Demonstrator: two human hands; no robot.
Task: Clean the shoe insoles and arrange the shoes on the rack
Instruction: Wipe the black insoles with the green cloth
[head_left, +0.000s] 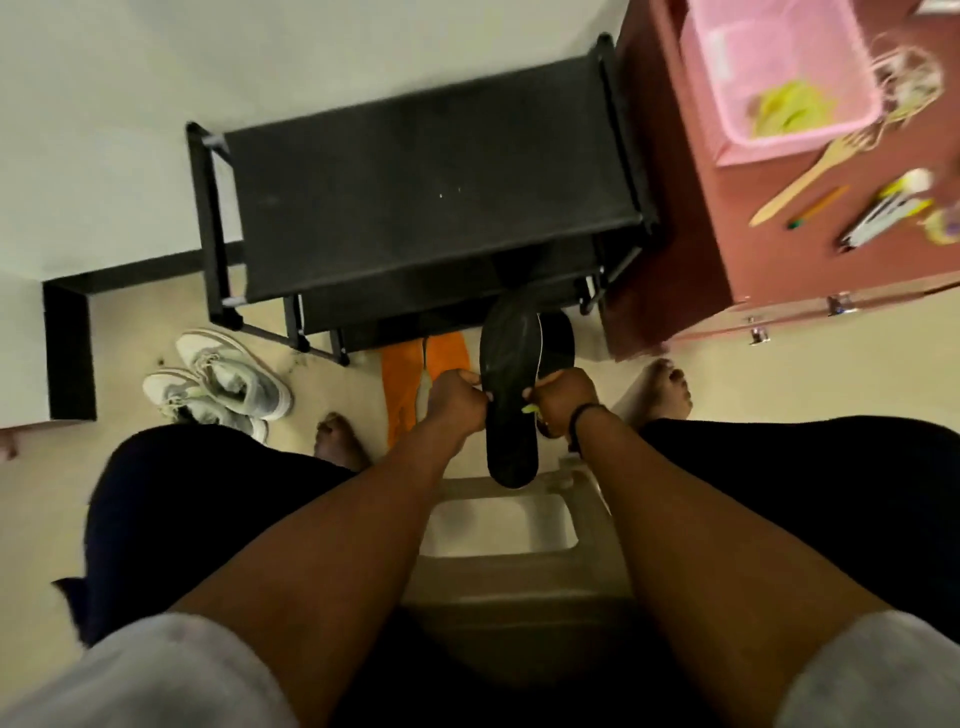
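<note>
A long black insole (510, 395) is held upright-lengthwise in front of me, between both hands. My left hand (456, 397) pinches its left edge and my right hand (563, 402) grips its right edge, with a small yellow-green thing at the fingers. A black shoe (557, 343) lies on the floor just behind the insole. Two orange insoles (410, 374) lie on the floor to the left of it. The black shoe rack (415, 208) stands ahead, its top shelf bare. A pair of grey-and-white sneakers (223, 384) sits on the floor at the left.
A reddish wooden cabinet (691, 249) stands right of the rack, carrying a pink basket (779, 78), a wooden spoon, a pencil and small items. I sit on a pale plastic stool (498, 525) with bare feet on the tiled floor.
</note>
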